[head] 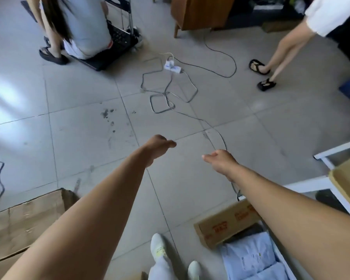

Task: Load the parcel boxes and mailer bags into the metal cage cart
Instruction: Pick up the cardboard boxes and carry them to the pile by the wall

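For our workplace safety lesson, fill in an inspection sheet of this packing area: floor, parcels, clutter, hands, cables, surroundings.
Surface: grey tiled floor, dark stains near the middle.
Job's things: printed cardboard box and pale mailer bags lower right; large cardboard box lower left. Cage cart: nothing seen for certain.
Clutter: black hand trolley with a person sitting on it.
Hands: left hand and right hand both empty, held over the floor.
Cables: white power strip with looped cables across the walkway.
Surroundings: wooden cabinet, second person walking, white metal frame.
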Tool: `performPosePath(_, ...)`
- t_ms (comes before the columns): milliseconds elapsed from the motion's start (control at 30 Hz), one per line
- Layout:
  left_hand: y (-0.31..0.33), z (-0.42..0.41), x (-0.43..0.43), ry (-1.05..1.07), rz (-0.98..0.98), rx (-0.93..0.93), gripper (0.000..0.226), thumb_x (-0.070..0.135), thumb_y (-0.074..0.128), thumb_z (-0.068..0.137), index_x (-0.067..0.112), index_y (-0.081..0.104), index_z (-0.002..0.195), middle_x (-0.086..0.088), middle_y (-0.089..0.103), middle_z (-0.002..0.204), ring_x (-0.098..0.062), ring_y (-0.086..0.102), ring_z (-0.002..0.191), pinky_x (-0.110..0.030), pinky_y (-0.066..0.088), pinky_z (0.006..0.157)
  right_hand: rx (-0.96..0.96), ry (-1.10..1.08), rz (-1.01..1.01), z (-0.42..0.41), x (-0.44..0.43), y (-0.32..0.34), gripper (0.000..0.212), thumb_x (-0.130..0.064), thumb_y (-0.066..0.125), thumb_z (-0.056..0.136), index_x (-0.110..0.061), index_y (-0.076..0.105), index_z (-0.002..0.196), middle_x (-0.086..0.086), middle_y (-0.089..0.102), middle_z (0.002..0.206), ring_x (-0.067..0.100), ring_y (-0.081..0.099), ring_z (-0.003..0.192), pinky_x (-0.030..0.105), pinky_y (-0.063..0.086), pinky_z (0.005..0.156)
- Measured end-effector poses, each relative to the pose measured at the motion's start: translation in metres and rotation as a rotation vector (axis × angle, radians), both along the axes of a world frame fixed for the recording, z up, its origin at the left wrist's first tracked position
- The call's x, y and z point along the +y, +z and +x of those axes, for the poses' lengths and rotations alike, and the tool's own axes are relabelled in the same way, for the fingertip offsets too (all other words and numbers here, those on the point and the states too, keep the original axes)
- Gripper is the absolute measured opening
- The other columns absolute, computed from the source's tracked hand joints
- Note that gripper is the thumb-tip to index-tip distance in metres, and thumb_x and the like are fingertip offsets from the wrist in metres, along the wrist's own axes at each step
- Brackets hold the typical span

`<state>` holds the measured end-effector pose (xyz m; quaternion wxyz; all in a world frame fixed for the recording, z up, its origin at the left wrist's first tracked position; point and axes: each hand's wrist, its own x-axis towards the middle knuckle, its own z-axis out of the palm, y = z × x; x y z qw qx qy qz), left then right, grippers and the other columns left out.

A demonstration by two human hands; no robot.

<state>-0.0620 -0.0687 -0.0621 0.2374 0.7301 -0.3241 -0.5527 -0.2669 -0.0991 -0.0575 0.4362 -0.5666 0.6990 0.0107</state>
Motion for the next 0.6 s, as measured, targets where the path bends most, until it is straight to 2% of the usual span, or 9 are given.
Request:
performPosePath(33, -0.005, -0.021, -0.005, -0.033, 0.019, 0.006, 0.036, 0.027, 0.062, 0.088, 0.003, 0.061, 0.114, -0.011, 0.058, 0.109, -0.027, 0.055, 0.108, -0.031, 0.037, 0.086, 0.010, -0.036, 0.007, -0.022, 0.002, -0.003, 0.038, -0.034, 0.058, 0.092, 0.004, 0.058, 0.099, 0.021, 0.062, 0.110, 0.026, 0.055, 0.088, 0.034, 0.042, 0.073)
performPosePath(67, -0.010, -0.043, -0.009, -0.066, 0.033, 0.018, 0.037, 0.028, 0.063, 0.088, 0.003, 0.061, 0.116, -0.011, 0.060, 0.114, -0.028, 0.055, 0.112, -0.033, 0.039, 0.090, 0.015, -0.069, 0.018, -0.046, 0.004, -0.007, 0.036, -0.033, 0.058, 0.093, 0.003, 0.057, 0.095, 0.021, 0.062, 0.107, 0.027, 0.057, 0.087, 0.035, 0.043, 0.074)
performPosePath(133, -0.020, -0.084, -0.014, -0.121, 0.059, 0.029, 0.038, 0.029, 0.064, 0.087, 0.006, 0.060, 0.117, -0.011, 0.059, 0.122, -0.029, 0.055, 0.115, -0.036, 0.040, 0.097, 0.016, -0.148, 0.043, -0.089, 0.009, -0.018, 0.031, -0.032, 0.058, 0.093, -0.006, 0.050, 0.076, 0.013, 0.054, 0.079, 0.024, 0.051, 0.072, 0.032, 0.039, 0.069)
performPosePath(167, -0.025, -0.106, -0.015, -0.152, 0.070, 0.031, 0.039, 0.030, 0.064, 0.087, 0.006, 0.060, 0.118, -0.012, 0.059, 0.124, -0.029, 0.055, 0.115, -0.036, 0.040, 0.097, 0.021, -0.194, 0.054, -0.112, 0.013, -0.026, 0.032, -0.032, 0.058, 0.093, -0.010, 0.045, 0.072, 0.006, 0.047, 0.073, 0.022, 0.048, 0.070, 0.030, 0.036, 0.068)
performPosePath(267, -0.045, -0.172, -0.020, -0.216, 0.092, 0.044, 0.038, 0.028, 0.063, 0.090, 0.004, 0.058, 0.120, -0.013, 0.058, 0.123, -0.030, 0.054, 0.115, -0.034, 0.038, 0.094, 0.020, -0.287, 0.088, -0.175, 0.023, -0.055, 0.026, -0.032, 0.060, 0.091, -0.009, 0.051, 0.082, 0.005, 0.051, 0.082, 0.022, 0.050, 0.079, 0.028, 0.036, 0.068)
performPosePath(367, -0.075, -0.231, -0.023, -0.263, 0.122, 0.048, 0.035, 0.027, 0.061, 0.091, 0.007, 0.055, 0.119, -0.008, 0.055, 0.115, -0.025, 0.052, 0.106, -0.031, 0.035, 0.087, 0.019, -0.350, 0.116, -0.226, 0.032, -0.096, 0.033, -0.036, 0.062, 0.089, -0.008, 0.060, 0.105, 0.010, 0.059, 0.101, 0.025, 0.057, 0.096, 0.027, 0.038, 0.077)
performPosePath(533, -0.163, -0.320, -0.027, -0.335, 0.191, 0.029, 0.043, 0.024, 0.059, 0.093, 0.002, 0.051, 0.129, -0.006, 0.048, 0.107, -0.023, 0.044, 0.097, -0.029, 0.033, 0.082, -0.007, -0.444, 0.194, -0.292, 0.037, -0.197, 0.027, -0.030, 0.065, 0.089, -0.006, 0.064, 0.100, 0.011, 0.067, 0.099, 0.022, 0.060, 0.088, 0.032, 0.045, 0.080)
performPosePath(600, -0.206, -0.346, -0.025, -0.370, 0.228, 0.010, 0.042, 0.025, 0.059, 0.092, 0.001, 0.052, 0.127, -0.008, 0.050, 0.107, -0.023, 0.045, 0.095, -0.029, 0.034, 0.079, 0.000, -0.491, 0.223, -0.310, 0.041, -0.240, 0.033, -0.029, 0.065, 0.087, -0.003, 0.065, 0.106, 0.012, 0.068, 0.105, 0.026, 0.063, 0.095, 0.036, 0.049, 0.086)
